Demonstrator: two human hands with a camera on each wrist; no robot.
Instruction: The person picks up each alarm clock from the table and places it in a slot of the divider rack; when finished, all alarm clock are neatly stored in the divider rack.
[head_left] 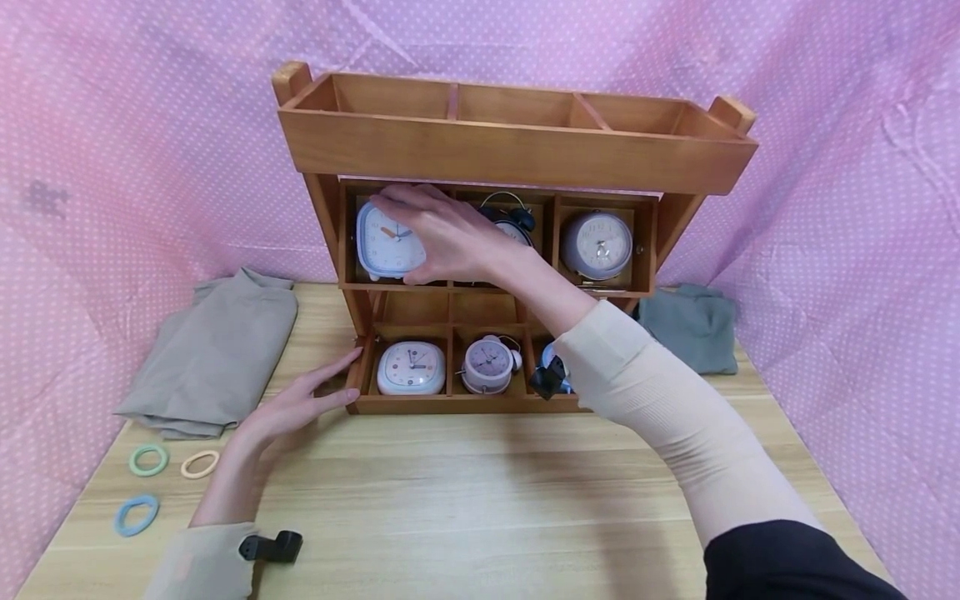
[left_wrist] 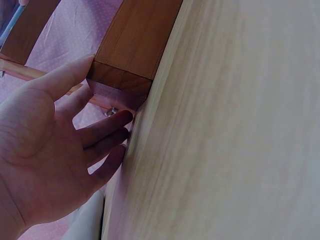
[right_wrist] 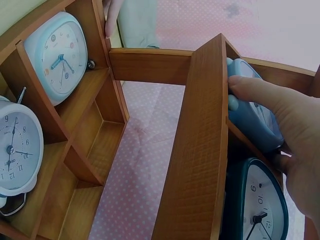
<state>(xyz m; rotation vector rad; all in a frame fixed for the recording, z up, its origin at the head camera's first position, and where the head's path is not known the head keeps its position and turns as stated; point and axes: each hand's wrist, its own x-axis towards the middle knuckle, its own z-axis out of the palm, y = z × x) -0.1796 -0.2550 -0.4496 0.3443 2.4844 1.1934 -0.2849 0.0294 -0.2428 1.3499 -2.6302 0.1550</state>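
My right hand (head_left: 450, 237) grips a pale blue square alarm clock (head_left: 382, 242) in the left compartment of the wooden shelf's (head_left: 517, 154) middle tier. The right wrist view shows the thumb (right_wrist: 255, 90) along one side of that clock. Beside it stands a dark round clock (right_wrist: 260, 200), partly hidden by the hand in the head view, then a grey-purple clock (head_left: 600, 246). My left hand (head_left: 292, 408) touches the bottom tier's left end with fingers extended. That tier holds a white clock (head_left: 411, 368), a lilac twin-bell clock (head_left: 489, 364) and a blue one mostly behind my right wrist.
Left of the shelf lies a folded grey cloth (head_left: 217, 350); a dark green cloth (head_left: 690, 329) lies on the right. Green (head_left: 148, 460), cream (head_left: 199, 464) and blue rings (head_left: 137, 515) rest on the wooden table. Pink dotted fabric (head_left: 112, 167) surrounds everything.
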